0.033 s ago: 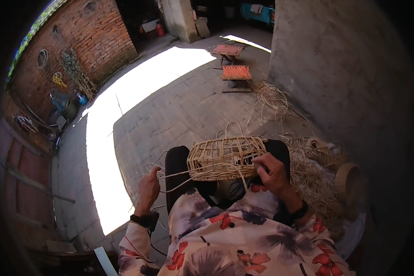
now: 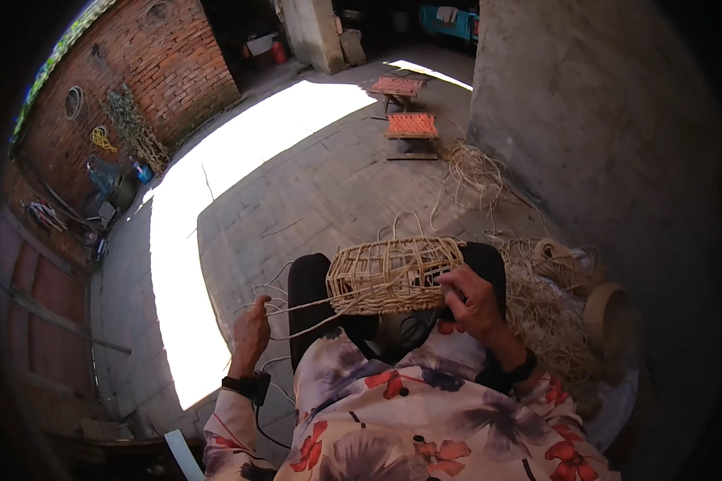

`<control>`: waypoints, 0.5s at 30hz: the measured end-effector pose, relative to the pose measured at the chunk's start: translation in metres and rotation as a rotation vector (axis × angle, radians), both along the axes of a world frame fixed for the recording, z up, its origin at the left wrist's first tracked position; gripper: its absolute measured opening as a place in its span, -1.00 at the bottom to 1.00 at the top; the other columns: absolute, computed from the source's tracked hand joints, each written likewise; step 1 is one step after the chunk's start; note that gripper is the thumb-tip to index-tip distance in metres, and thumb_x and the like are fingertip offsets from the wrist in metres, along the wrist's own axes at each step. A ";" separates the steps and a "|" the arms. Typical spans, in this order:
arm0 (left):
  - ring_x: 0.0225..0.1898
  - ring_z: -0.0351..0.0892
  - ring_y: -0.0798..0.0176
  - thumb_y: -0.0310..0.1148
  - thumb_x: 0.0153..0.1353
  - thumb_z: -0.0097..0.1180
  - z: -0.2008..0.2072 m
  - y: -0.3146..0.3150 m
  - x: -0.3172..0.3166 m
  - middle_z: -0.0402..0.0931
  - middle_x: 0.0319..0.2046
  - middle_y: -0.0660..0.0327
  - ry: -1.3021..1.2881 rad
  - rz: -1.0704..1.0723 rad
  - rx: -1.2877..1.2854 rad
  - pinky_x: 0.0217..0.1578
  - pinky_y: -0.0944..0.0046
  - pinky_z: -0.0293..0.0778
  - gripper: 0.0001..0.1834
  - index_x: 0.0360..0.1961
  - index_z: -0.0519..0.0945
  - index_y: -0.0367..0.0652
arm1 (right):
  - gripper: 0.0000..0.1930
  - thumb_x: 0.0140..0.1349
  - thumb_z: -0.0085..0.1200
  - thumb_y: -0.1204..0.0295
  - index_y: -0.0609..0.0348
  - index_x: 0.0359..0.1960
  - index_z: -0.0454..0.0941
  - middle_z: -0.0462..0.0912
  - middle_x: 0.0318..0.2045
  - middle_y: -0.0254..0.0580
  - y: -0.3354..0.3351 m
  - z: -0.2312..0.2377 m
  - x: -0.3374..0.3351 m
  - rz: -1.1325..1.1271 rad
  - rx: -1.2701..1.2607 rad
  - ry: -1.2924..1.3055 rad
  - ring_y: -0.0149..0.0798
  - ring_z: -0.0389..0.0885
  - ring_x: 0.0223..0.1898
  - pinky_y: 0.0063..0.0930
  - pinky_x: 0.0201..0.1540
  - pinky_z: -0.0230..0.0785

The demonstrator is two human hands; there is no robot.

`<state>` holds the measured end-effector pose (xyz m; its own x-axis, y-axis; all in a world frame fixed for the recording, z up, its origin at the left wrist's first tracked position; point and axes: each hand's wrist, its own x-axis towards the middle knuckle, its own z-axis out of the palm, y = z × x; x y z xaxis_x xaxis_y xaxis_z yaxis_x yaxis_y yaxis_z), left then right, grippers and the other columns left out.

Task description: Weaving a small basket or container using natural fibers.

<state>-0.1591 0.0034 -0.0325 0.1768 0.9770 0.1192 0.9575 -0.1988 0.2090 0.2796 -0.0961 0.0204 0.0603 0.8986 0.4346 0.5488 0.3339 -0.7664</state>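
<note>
Across the lap (image 2: 307,287) lies an openwork basket (image 2: 397,300), its right end at the right hand's (image 2: 475,305) curled fingers (whether they grip it, I cannot tell). Off the lap's right edge sits a round tan container (image 2: 595,315). Past the left edge, the left hand (image 2: 251,330), grasping a strand (image 2: 309,305), is slightly farther out than before.

Near are two hands, one left hand (image 2: 251,333) and one right hand (image 2: 472,301), and two dark wristbands (image 2: 523,367), one per arm. There is one woven basket (image 2: 395,276), with two pale strands (image 2: 306,305) reaching left from it. At right is one round tan vessel (image 2: 594,314). Far off are two red-seated stools (image 2: 411,124) and one red container (image 2: 278,53); far left, one yellow coil (image 2: 100,138).
</note>
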 end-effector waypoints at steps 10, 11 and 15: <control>0.03 0.60 -0.07 -0.40 -0.04 0.30 0.047 -0.033 -0.023 0.54 0.06 0.05 0.077 -0.110 -0.321 0.10 -0.01 0.44 -0.46 0.07 0.60 0.05 | -0.64 -0.07 0.13 0.68 0.14 -0.16 0.60 0.49 -0.36 -0.11 0.005 0.010 -0.020 0.105 0.152 -0.336 0.00 0.55 -0.25 -0.18 -0.21 0.43; -0.02 0.62 -0.07 -0.41 0.00 0.29 0.053 -0.030 -0.001 0.55 0.04 0.05 -0.151 -0.089 -0.296 0.03 0.04 0.48 -0.50 0.05 0.60 0.00 | -0.63 -0.09 0.13 0.68 0.14 -0.17 0.60 0.49 -0.35 -0.12 0.011 0.011 -0.026 0.115 0.173 -0.287 -0.01 0.54 -0.24 -0.17 -0.20 0.43; -0.18 0.68 -0.02 -0.41 0.14 0.24 0.067 -0.030 0.081 0.57 -0.02 0.02 -0.460 -0.189 -0.218 -0.18 0.17 0.56 -0.62 0.02 0.58 -0.10 | -0.66 -0.09 0.13 0.67 0.14 -0.20 0.61 0.49 -0.34 -0.13 0.025 0.019 -0.051 0.147 0.183 -0.346 -0.02 0.54 -0.24 -0.16 -0.17 0.44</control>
<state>-0.0779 -0.0269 0.0348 0.3290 0.9440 0.0241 0.7096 -0.2640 0.6533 0.2285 -0.0707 0.0390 -0.2403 0.7929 0.5600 0.6999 0.5413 -0.4660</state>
